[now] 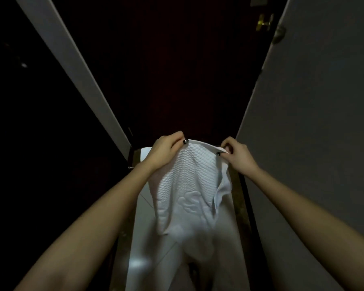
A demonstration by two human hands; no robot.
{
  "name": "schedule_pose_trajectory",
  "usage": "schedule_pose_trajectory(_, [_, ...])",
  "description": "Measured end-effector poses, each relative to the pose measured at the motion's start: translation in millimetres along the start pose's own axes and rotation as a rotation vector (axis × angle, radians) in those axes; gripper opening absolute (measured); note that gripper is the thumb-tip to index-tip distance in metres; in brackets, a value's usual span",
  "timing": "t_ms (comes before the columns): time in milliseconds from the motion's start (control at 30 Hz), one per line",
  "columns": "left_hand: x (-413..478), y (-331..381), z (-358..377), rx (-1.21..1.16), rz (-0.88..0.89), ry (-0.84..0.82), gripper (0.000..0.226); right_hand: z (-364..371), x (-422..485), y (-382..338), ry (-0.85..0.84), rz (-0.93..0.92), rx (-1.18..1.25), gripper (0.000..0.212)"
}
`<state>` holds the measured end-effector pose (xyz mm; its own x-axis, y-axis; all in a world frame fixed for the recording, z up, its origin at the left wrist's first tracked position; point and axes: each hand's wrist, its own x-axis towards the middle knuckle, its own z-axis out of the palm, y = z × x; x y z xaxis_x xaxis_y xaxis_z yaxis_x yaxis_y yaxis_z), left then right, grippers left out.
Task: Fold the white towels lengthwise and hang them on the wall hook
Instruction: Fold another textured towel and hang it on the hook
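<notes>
A white towel with a waffle texture hangs in front of me, held up by its top edge. My left hand pinches the top left corner. My right hand pinches the top right corner, where a smooth hem shows. The towel droops down between my forearms and its lower part bunches in loose folds. No wall hook is visible in this dim view.
A dark red door stands ahead with a brass knob at the upper right. A white door frame runs along the left, a grey wall along the right. Pale floor tiles lie below.
</notes>
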<state>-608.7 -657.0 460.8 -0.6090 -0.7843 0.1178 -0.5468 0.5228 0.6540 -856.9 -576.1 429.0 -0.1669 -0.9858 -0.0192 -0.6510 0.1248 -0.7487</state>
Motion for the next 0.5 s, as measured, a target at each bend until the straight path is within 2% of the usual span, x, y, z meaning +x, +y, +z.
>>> schedule_pose_trajectory(67, [-10.7,39.8,-43.3,-0.03,0.006,0.072,0.019,-24.1,-6.8,-36.5,0.027,0.024,0.037,0.022])
schedule_pose_trajectory(133, [-26.2,76.0,-77.6,-0.038,0.03,0.118,0.018,-36.8,-14.3,-64.6,0.01,0.015,0.029,0.018])
schedule_pose_trajectory(267, [-64.4,128.3,-131.4,-0.028,0.065,0.196,0.019,-40.3,-24.5,-103.8,-0.105,0.011,0.023,0.016])
schedule_pose_trajectory(333, [-92.4,147.7,-149.0,-0.009,0.053,0.22,0.02,-34.6,-33.6,-120.5,-0.177,-0.028,0.098,0.011])
schedule_pose_trajectory(500, [-166.0,176.5,-184.2,0.002,-0.053,0.384,0.021,-9.7,-44.5,-160.6,-0.309,-0.162,0.109,0.013])
